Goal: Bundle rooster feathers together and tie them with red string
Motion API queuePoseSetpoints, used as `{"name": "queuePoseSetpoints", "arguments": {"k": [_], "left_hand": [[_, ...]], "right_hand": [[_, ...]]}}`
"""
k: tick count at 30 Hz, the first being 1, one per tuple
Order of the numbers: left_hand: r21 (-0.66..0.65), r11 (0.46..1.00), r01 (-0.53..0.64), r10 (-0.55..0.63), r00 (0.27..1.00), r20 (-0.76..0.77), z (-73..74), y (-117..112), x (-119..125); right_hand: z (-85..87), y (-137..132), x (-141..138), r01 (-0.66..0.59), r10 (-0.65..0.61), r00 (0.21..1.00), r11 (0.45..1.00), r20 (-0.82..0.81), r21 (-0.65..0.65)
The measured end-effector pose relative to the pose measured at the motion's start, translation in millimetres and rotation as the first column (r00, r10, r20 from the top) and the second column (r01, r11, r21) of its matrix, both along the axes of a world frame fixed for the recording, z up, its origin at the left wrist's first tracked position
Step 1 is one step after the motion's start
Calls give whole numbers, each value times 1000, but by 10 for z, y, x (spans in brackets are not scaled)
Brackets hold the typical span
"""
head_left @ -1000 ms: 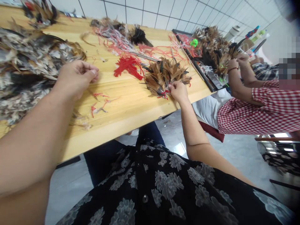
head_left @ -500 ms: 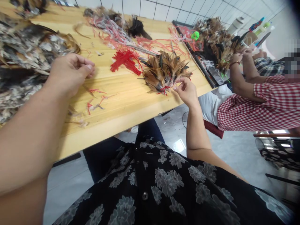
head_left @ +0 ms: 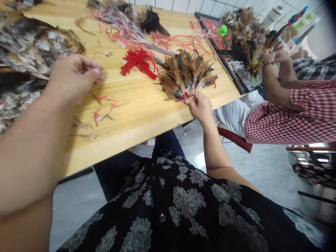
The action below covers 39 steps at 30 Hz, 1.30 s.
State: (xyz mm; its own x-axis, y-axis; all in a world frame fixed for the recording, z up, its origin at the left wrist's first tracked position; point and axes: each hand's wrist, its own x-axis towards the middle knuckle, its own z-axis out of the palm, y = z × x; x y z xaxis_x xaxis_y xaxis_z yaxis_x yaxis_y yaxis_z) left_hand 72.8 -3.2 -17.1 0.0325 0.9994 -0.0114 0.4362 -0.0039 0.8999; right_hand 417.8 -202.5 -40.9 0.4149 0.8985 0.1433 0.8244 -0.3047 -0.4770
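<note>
My right hand (head_left: 201, 106) pinches with thumb and fingertips at the red-tied quill end of a brown feather bundle (head_left: 181, 71), which lies fanned out on the wooden table (head_left: 141, 115). A red string tie (head_left: 183, 97) shows right beside those fingertips. Over the table's left part, my left hand (head_left: 76, 75) is closed, thumb against curled fingers; whatever it may hold is hidden. Close behind it lies a big heap of grey, white and brown feathers (head_left: 23, 52). Between the hands rests a bunch of red strings (head_left: 136, 63).
Pink and white strings (head_left: 123, 28) with dark feathers (head_left: 153, 22) lie at the back. Short red scraps (head_left: 101, 113) are scattered near my left hand. At right, a co-worker in a checked shirt (head_left: 312, 108) handles feathers over a black-edged tray (head_left: 223, 57).
My right hand has moved left and slightly down along the bundle, from its right side to the red tie. The left hand stays closed, almost in place. The view has shifted slightly.
</note>
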Motion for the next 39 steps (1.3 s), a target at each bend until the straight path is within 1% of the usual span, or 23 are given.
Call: {"name": "queuePoseSetpoints", "arguments": {"k": [5, 8, 12, 16, 20, 23, 26, 30, 33, 36, 39], "left_hand": [[-22, 1000, -14, 14, 1000, 6, 72, -67, 28], [-10, 1000, -4, 4, 1000, -10, 99, -82, 38], [-4, 1000, 10, -10, 1000, -14, 89, -57, 24], [-11, 1000, 4, -4, 1000, -7, 57, -27, 4], [-20, 1000, 14, -14, 1000, 7, 59, -34, -1], [-31, 999, 36, -37, 999, -37, 100, -68, 1], [-28, 998, 50, -52, 994, -100, 133, -95, -6], [-20, 998, 57, -59, 994, -93, 113, -80, -30], [-28, 999, 45, -47, 995, -82, 87, -52, -35], [-5, 1000, 25, -25, 998, -50, 78, -38, -19], [46, 999, 0, 0, 1000, -12, 72, -29, -15]], "right_hand": [[160, -3, -268, 57, -49, 989, 997, 142, -54], [193, 41, -387, 55, -37, 983, 994, 179, -96], [158, 146, -429, 67, -48, 984, 992, 170, -110], [106, 269, -454, 124, -112, 981, 990, 161, -66], [100, 400, -550, 167, -159, 981, 984, 108, -63], [125, 465, -622, 172, -164, 983, 980, 81, -97], [149, 473, -638, 163, -155, 985, 980, 77, -114], [196, 424, -604, 110, -105, 992, 992, 73, -69], [304, 406, -654, 29, -27, 995, 999, 99, -16], [481, 451, -832, -68, 70, 987, 997, 146, -21], [653, 576, -1098, -234, 243, 951, 970, 191, -66]]}}
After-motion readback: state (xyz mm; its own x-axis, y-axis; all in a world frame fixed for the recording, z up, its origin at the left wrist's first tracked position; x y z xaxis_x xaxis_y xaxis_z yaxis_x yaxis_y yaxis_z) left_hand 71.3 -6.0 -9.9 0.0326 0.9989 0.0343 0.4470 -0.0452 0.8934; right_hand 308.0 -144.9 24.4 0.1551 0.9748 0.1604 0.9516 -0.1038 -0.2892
